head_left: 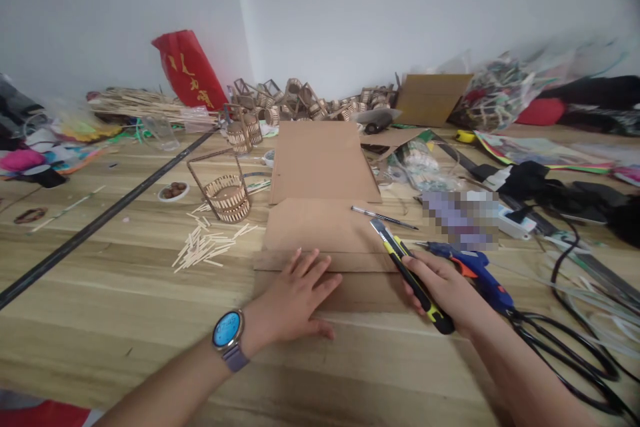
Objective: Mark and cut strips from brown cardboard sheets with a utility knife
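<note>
My left hand (295, 300) lies flat with fingers spread on the near part of a folded piece of cardboard (315, 227), with a watch (228, 332) on its wrist. In my right hand (440, 280) is a black and yellow utility knife (410, 273), its blade pointing away over the cardboard's right side. A pen (384, 217) rests just beyond the blade, partly on the cardboard. Behind, a larger cardboard sheet (323, 163) stretches toward the wall. To the right of the knife lies a blue glue gun (475, 273) with an orange trigger.
Left of the cardboard stand a small stick basket (225, 197), loose short sticks (205, 248) and a white bowl (173, 191) of brown pieces. A long black bar (110, 210) crosses the table. More small baskets (310, 103) pile by the wall. Black cable (565, 353) coils at right.
</note>
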`<state>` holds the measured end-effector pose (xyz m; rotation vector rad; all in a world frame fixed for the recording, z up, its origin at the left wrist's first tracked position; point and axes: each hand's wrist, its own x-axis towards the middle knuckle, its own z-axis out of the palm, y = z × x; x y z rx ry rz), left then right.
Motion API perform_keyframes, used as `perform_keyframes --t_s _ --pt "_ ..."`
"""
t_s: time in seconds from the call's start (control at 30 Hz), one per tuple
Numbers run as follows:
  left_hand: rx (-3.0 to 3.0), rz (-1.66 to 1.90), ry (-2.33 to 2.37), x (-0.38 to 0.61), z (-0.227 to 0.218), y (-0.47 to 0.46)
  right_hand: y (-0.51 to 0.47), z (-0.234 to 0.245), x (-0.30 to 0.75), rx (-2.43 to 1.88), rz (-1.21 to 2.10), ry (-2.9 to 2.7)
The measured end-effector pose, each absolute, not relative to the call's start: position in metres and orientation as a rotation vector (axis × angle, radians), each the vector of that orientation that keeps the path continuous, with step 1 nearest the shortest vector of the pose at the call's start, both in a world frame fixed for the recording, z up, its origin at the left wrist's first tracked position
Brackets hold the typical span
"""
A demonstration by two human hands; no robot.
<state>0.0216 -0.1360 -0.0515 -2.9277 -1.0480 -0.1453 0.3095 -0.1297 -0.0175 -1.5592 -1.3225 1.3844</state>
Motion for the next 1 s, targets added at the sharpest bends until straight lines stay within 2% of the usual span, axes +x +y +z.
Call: perform_keyframes --t_s 0.27,0.67,1.0 --pt "-2.953 -0.144 -1.072 0.019 -0.064 -0.124 -0.126 -0.021 0.306 -1.537 1.464 -1.106" --pt "-2.992 -0.199 -1.094 0.007 -0.065 -0.109 -0.137 -0.026 0.296 -1.487 1.657 -1.257" --pt "-2.989 -0.254 -1.092 0.007 -0.067 -0.11 -0.134 -0.021 0.288 -1.443 1.714 -1.101"
